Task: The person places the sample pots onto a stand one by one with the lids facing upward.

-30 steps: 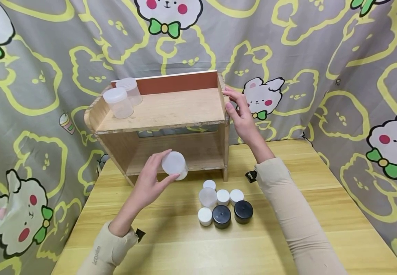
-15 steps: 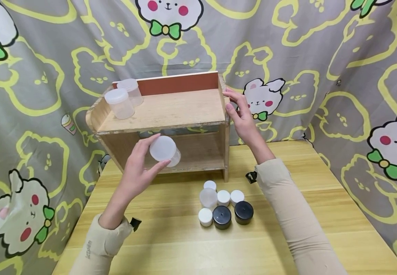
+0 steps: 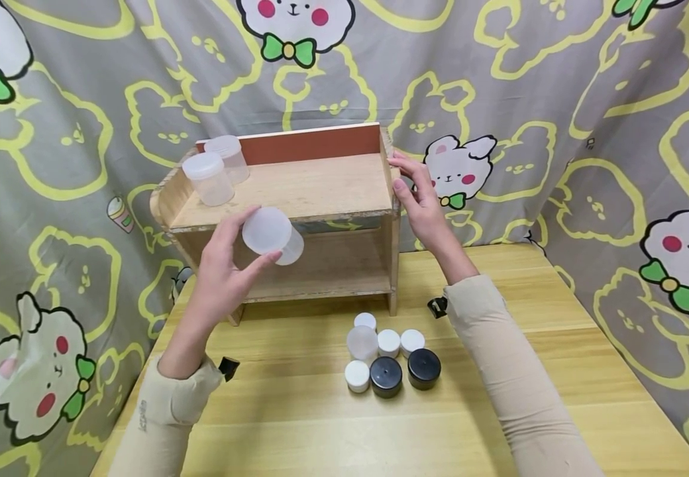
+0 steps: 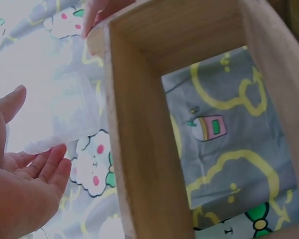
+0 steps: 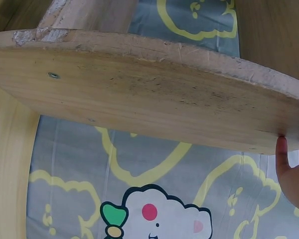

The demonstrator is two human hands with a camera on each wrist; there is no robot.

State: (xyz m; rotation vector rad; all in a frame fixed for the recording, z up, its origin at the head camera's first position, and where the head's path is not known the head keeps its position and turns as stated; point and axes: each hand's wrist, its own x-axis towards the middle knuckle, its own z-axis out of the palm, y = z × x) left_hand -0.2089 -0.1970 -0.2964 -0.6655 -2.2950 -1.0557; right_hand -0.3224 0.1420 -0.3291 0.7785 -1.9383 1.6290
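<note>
My left hand [image 3: 220, 271] pinches a translucent plastic jar [image 3: 268, 232] near its lid, between thumb and fingers. The jar is tilted, in front of the top board of a small wooden shelf [image 3: 309, 185]. In the left wrist view the jar [image 4: 50, 109] looks washed out by glare beside the shelf's boards. My right hand [image 3: 422, 199] rests on the shelf's right side panel near the top; its fingertips touch the panel in the right wrist view. Two more translucent jars with lids, a front one [image 3: 209, 179] and a back one [image 3: 228, 159], stand at the top shelf's left end.
On the wooden table [image 3: 297, 424], in front of the shelf, is a cluster of containers: several small white-lidded jars [image 3: 357, 376], a translucent one [image 3: 362, 342] and two black-lidded ones [image 3: 385, 376]. A patterned grey curtain [image 3: 499, 106] hangs behind and at both sides.
My left hand has carried the jar up and to the left, from in front of the lower shelf to the top board's front edge. My right hand has stayed at the side panel.
</note>
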